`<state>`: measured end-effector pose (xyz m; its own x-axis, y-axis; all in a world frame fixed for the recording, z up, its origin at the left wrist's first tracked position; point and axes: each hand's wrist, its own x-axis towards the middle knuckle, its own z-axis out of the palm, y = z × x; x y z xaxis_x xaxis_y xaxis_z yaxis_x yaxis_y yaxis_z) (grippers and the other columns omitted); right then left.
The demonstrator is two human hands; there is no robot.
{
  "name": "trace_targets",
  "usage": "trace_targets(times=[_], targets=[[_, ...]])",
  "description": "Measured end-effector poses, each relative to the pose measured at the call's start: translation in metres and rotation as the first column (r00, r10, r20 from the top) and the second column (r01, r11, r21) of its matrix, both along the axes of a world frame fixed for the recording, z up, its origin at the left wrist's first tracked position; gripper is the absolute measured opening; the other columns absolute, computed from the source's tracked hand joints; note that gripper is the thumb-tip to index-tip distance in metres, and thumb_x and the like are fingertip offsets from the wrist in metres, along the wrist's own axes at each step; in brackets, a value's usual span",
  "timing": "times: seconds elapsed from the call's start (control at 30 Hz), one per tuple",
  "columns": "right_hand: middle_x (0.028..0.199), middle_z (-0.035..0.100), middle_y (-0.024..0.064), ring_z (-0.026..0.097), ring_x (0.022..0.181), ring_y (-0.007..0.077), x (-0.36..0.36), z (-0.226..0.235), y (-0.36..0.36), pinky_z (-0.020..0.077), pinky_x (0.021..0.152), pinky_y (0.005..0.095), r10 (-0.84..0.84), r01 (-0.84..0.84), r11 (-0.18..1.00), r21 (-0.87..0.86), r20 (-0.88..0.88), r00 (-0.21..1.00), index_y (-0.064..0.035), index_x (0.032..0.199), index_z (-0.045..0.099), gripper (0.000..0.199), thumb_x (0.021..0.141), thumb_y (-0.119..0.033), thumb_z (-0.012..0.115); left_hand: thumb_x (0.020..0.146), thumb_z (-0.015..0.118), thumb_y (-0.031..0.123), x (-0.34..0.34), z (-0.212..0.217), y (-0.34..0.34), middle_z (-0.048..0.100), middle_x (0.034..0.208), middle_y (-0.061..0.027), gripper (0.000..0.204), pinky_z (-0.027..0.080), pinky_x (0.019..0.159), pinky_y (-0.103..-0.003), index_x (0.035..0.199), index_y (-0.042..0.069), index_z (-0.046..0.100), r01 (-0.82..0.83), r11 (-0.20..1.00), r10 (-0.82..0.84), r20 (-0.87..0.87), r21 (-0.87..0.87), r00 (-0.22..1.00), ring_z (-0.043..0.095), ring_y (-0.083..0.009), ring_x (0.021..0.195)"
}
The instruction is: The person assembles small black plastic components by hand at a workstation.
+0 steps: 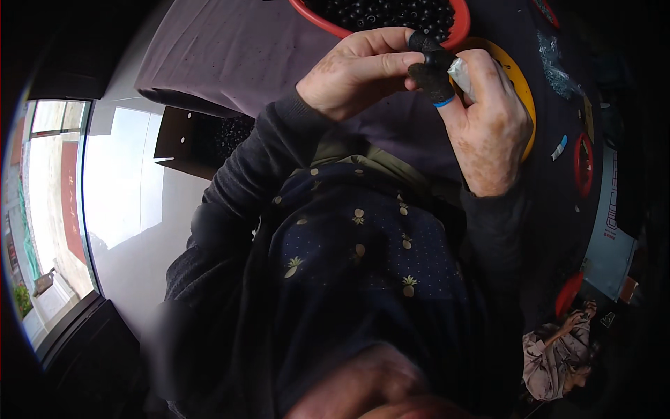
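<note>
Both my hands meet at the near side of a red bowl full of small round black pieces. My left hand pinches a small dark piece between thumb and forefinger; its exact kind is hard to make out. Dark covers sit on some fingertips, and one with a blue edge is on my right thumb. Curled close against the left fingertips, my right hand grips a white object, mostly hidden in its fingers. A yellow round tray lies partly behind the right hand.
A dark purple cloth covers the table. Toward the right lie a clear plastic bag, a small blue-and-white item and a red ring-shaped thing. An open box with black pieces stands below the table's left edge.
</note>
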<state>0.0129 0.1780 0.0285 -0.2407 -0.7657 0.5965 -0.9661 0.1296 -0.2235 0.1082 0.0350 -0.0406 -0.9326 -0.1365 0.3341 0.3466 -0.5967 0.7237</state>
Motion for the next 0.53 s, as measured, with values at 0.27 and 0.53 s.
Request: trace_targets(times=[0.27, 0.53], targets=[[0.074, 0.061, 0.0062, 0.063, 0.065, 0.0228, -0.0006, 0.0029, 0.0030, 0.0504, 0.054, 0.0324, 0.010, -0.010, 1.000, 0.015, -0.035, 0.999, -0.0065, 0.086, 0.056, 0.032, 0.078, -0.033, 0.072, 0.093, 0.051, 0.012, 0.0014, 0.0036, 0.0003, 0.058, 0.116, -0.0070, 0.034, 0.042, 0.095, -0.033, 0.125, 0.000, 0.049, -0.034, 0.998, 0.035, 0.008, -0.056, 0.999, 0.054, -0.0155, 0.107], [0.077, 0.062, 0.0054, 0.064, 0.069, 0.0226, -0.0004, 0.0042, 0.0073, 0.0520, 0.058, 0.0327, 0.020, -0.017, 0.998, 0.059, -0.048, 0.999, -0.0081, 0.090, 0.057, 0.028, 0.077, -0.028, 0.073, 0.092, 0.054, 0.016, 0.0048, 0.0044, -0.0081, 0.059, 0.113, -0.0055, 0.035, 0.042, 0.091, -0.028, 0.124, 0.001, 0.050, -0.010, 0.977, 0.025, 0.065, -0.214, 0.998, 0.055, -0.0141, 0.102]])
